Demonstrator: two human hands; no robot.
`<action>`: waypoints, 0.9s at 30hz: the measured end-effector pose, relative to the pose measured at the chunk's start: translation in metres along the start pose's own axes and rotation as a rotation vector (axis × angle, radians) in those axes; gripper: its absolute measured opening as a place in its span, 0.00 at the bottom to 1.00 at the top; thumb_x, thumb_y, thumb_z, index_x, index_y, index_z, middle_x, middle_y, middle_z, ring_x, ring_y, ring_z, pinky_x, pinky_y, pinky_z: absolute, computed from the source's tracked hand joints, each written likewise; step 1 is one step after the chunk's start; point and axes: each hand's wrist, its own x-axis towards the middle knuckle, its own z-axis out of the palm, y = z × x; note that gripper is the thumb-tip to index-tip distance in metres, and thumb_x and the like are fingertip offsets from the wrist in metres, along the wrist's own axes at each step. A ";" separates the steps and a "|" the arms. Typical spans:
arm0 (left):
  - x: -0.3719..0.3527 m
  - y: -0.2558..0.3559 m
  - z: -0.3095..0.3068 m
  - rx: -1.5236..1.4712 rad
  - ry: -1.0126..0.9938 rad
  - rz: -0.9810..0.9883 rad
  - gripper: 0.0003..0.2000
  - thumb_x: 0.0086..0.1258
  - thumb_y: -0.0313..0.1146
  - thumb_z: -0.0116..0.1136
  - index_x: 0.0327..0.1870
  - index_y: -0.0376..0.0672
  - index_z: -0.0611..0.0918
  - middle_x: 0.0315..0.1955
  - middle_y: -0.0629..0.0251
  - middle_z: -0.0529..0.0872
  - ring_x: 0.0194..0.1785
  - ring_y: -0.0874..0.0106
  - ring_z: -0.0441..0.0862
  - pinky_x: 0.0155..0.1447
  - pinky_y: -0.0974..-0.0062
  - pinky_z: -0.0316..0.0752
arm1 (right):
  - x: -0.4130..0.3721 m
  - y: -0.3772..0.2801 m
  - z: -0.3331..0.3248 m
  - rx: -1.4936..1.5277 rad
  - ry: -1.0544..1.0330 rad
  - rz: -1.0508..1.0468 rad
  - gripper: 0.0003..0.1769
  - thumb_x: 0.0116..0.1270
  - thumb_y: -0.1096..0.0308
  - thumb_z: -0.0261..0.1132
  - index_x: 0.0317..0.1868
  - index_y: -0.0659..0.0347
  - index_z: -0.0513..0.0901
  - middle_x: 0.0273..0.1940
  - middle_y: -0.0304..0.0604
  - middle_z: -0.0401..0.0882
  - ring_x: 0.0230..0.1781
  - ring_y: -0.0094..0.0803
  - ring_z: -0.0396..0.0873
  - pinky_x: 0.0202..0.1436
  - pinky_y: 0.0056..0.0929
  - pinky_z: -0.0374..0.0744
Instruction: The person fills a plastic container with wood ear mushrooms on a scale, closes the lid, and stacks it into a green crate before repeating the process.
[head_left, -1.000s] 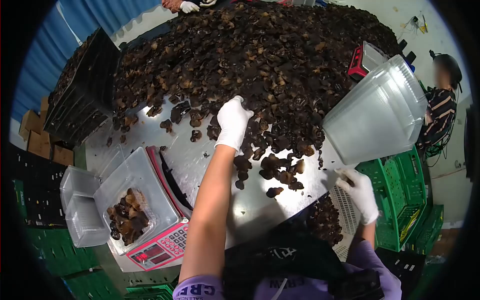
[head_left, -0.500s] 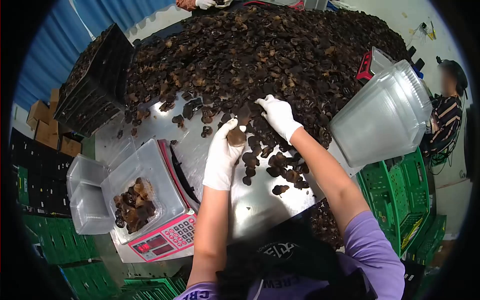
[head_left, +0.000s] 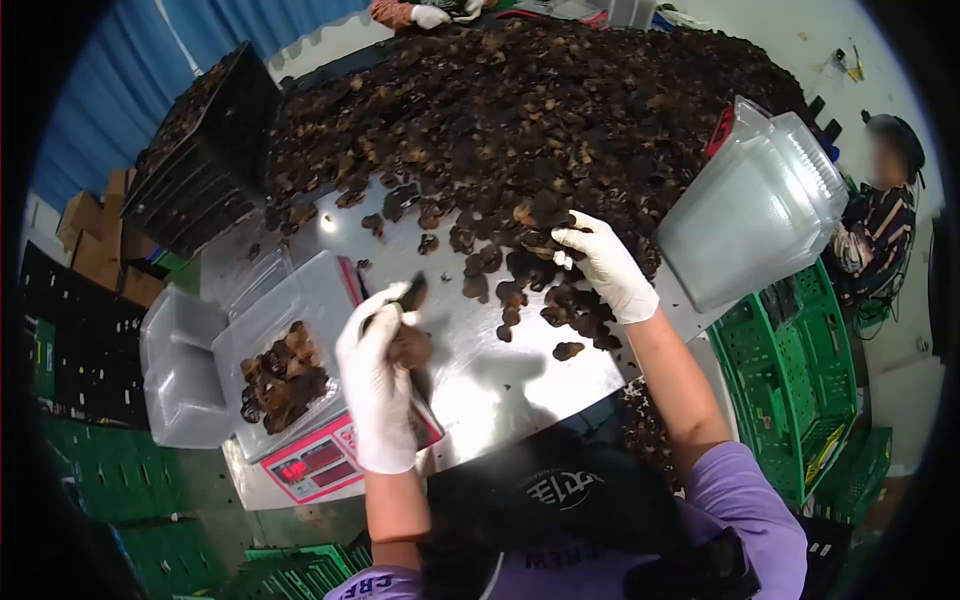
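My left hand [head_left: 375, 375], in a white glove, is closed around a few brown wood ear mushrooms [head_left: 410, 345]. It is beside a pink-edged digital scale [head_left: 330, 470]. On the scale's platform, a clear plastic tub [head_left: 325, 395] contains a small pile of wood ear mushrooms [head_left: 285, 378]. My gloved right hand [head_left: 610, 270] is at the near edge of a large heap of wood ear mushrooms [head_left: 470, 110], its fingers pinched on a dark mushroom [head_left: 548, 210]. Loose pieces [head_left: 580, 310] lie on the metal tabletop [head_left: 480, 370] below that hand.
Stacked clear tubs [head_left: 755, 210] lean at the right, near green crates [head_left: 790, 370]. More clear tubs [head_left: 185, 370] are left of the scale. A black crate of mushrooms [head_left: 205, 150] is tilted at back left. One person [head_left: 880, 230] is at right; another's gloved hand [head_left: 430, 16] is beyond the heap.
My left hand has moved left and toward me, over to the scale, with mushrooms in it. My right hand has shifted right and slightly nearer, and now pinches a mushroom. The view has tilted slightly.
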 end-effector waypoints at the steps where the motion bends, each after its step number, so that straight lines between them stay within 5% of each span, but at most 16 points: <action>1: -0.009 0.016 -0.012 0.080 0.096 0.081 0.11 0.70 0.24 0.56 0.50 0.31 0.82 0.31 0.62 0.84 0.25 0.84 0.72 0.27 0.88 0.65 | 0.001 0.002 0.009 0.032 -0.032 -0.002 0.16 0.68 0.75 0.60 0.55 0.67 0.79 0.34 0.30 0.78 0.27 0.15 0.73 0.31 0.16 0.73; 3: -0.017 0.042 -0.052 0.246 0.230 0.305 0.10 0.70 0.23 0.55 0.49 0.33 0.83 0.30 0.64 0.84 0.24 0.84 0.71 0.27 0.88 0.65 | -0.003 -0.001 0.033 0.072 -0.093 0.040 0.16 0.68 0.75 0.59 0.55 0.67 0.79 0.34 0.31 0.79 0.27 0.15 0.73 0.31 0.15 0.73; 5: -0.021 0.065 -0.091 0.477 0.366 0.484 0.09 0.70 0.22 0.56 0.47 0.33 0.85 0.37 0.68 0.83 0.37 0.81 0.76 0.44 0.85 0.71 | -0.002 0.003 0.058 -0.020 -0.172 0.025 0.15 0.67 0.74 0.59 0.53 0.67 0.80 0.35 0.34 0.80 0.27 0.15 0.74 0.31 0.15 0.71; 7: -0.021 0.081 -0.115 0.625 0.425 0.536 0.09 0.70 0.22 0.57 0.47 0.34 0.85 0.39 0.71 0.82 0.41 0.80 0.75 0.50 0.83 0.69 | -0.001 0.004 0.093 -0.057 -0.262 0.044 0.14 0.67 0.74 0.59 0.51 0.66 0.81 0.36 0.34 0.82 0.28 0.14 0.74 0.31 0.14 0.71; 12: -0.014 0.081 -0.145 1.229 0.327 0.560 0.11 0.62 0.22 0.64 0.45 0.39 0.87 0.32 0.66 0.78 0.37 0.75 0.76 0.47 0.80 0.72 | -0.005 0.009 0.197 -0.059 -0.511 0.007 0.14 0.67 0.72 0.60 0.51 0.65 0.83 0.37 0.33 0.81 0.32 0.14 0.72 0.36 0.16 0.72; 16: -0.017 0.075 -0.149 1.200 0.251 0.493 0.22 0.57 0.26 0.70 0.56 0.38 0.82 0.36 0.64 0.79 0.39 0.73 0.78 0.48 0.77 0.74 | 0.005 0.027 0.248 -0.134 -0.604 0.044 0.13 0.67 0.71 0.63 0.49 0.66 0.83 0.34 0.31 0.80 0.28 0.13 0.71 0.31 0.13 0.70; 19: -0.023 0.080 -0.152 1.302 0.245 0.543 0.27 0.56 0.26 0.71 0.60 0.38 0.79 0.44 0.62 0.80 0.51 0.71 0.78 0.59 0.75 0.72 | 0.012 0.034 0.259 -0.113 -0.620 0.192 0.11 0.67 0.69 0.63 0.46 0.66 0.84 0.31 0.31 0.81 0.23 0.13 0.71 0.26 0.13 0.68; 27: -0.008 0.096 -0.146 1.213 0.157 0.715 0.21 0.64 0.27 0.63 0.60 0.38 0.79 0.57 0.57 0.79 0.60 0.67 0.76 0.65 0.72 0.68 | 0.018 0.042 0.267 -0.098 -0.678 0.221 0.11 0.67 0.69 0.64 0.45 0.67 0.84 0.31 0.33 0.81 0.21 0.13 0.70 0.23 0.12 0.66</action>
